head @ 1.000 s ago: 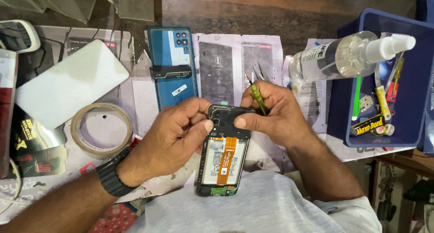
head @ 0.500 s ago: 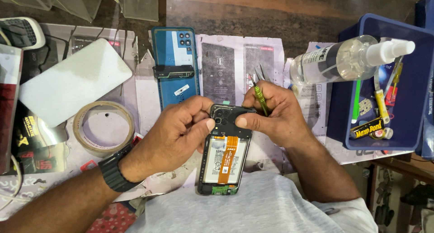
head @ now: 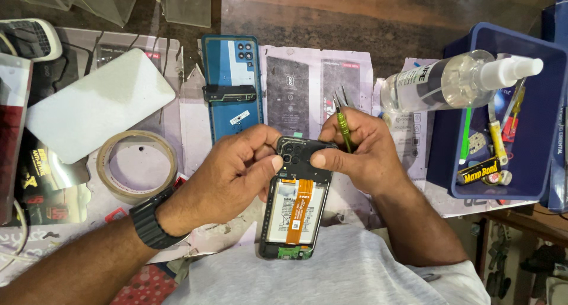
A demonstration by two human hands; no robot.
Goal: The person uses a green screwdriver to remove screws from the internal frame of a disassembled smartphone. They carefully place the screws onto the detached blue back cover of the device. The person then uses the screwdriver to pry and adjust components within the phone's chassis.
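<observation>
Gripping the top of an opened phone (head: 294, 207) between thumbs and fingertips, the left hand (head: 231, 178) and right hand (head: 361, 154) hold it above the lap; the right also pinches green tweezers (head: 342, 124). Behind lie a blue back cover (head: 232, 86), tape roll (head: 137, 165), white pad (head: 94, 104), spray bottle (head: 452, 80) and blue bin (head: 532, 181) on a paper-covered table (head: 307, 21).

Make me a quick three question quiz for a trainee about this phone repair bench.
1. True or false: the opened phone has its back cover on.
2. Which hand holds the green-handled tweezers? A left hand B right hand
3. What lies left of the blue back cover, near the white pad?

Key: 1 false, the blue cover lies apart on the bench. 2 B. 3 the tape roll.
</observation>
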